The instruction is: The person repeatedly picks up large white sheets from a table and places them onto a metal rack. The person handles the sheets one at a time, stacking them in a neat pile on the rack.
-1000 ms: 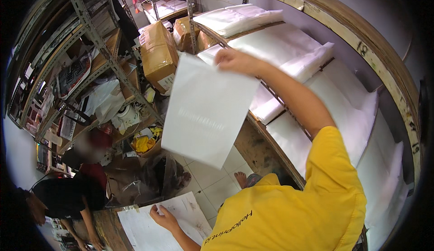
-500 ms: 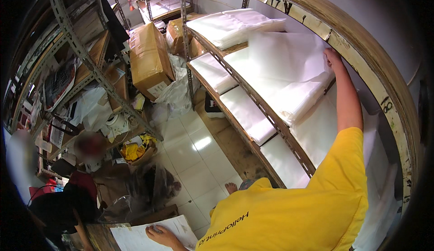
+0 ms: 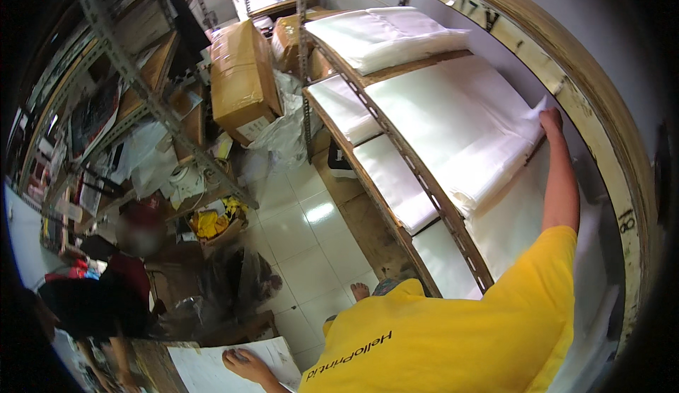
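Note:
At the right, my right hand (image 3: pixel 551 121) is closed on the raised corner of a thin white sheet (image 3: pixel 453 99), the top one of a stack on a slotted-metal and wood shelf. The sheet's edge rises to a point at my fingers and lies over the stack elsewhere. My left hand (image 3: pixel 247 367) rests at the lower left, fingers spread on a white, smudged board (image 3: pixel 212 373) that lies on a wooden table. Nothing shows in that hand.
More stacks of white sheets (image 3: pixel 385 32) fill the shelves. A curved shelf beam (image 3: pixel 566 96) passes above my right arm. Behind stands a taped cardboard box (image 3: pixel 244 74). Another person (image 3: pixel 99 297) is at the lower left, near a cluttered rack (image 3: pixel 155 110). Pale tiles (image 3: pixel 308 248) cover the floor.
My right hand has moved toward me along the shelf's right edge, and the sheet's corner now stands raised at its fingers. My left hand stays on the board. The view has shifted slightly.

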A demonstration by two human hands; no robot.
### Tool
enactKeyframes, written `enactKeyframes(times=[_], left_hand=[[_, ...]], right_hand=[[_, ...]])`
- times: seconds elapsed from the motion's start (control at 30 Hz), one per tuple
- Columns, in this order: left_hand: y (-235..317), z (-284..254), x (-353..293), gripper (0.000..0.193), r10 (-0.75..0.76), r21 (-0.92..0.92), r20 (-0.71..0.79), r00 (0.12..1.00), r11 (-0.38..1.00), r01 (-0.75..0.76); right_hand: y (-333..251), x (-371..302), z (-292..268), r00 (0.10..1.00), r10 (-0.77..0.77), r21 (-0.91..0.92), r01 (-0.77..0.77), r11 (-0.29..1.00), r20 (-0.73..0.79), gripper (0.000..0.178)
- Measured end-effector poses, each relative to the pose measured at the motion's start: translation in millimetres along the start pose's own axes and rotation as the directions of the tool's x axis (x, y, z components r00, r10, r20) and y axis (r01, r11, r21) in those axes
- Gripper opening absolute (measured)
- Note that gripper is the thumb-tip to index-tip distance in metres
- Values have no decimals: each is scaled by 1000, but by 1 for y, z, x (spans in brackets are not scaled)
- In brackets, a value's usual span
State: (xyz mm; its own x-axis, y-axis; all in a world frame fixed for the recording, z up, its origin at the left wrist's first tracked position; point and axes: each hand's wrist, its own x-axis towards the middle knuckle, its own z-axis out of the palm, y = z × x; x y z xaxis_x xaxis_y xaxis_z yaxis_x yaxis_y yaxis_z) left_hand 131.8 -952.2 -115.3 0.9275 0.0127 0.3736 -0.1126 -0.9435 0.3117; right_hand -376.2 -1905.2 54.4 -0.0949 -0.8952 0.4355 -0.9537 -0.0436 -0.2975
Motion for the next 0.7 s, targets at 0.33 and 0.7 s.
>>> enactKeyframes(times=[0.33,0.7], left_hand=[[-15,2,-11,31,-40,-112,-83,996,993,30],[-11,-18,-7,26,-50,-281,-186,981,960,-4]], right_hand=[[-39,31,-15,977,-125,-92,142,986,176,37],[-348,-18,-13,700,-700,422,598,682,139,36]])
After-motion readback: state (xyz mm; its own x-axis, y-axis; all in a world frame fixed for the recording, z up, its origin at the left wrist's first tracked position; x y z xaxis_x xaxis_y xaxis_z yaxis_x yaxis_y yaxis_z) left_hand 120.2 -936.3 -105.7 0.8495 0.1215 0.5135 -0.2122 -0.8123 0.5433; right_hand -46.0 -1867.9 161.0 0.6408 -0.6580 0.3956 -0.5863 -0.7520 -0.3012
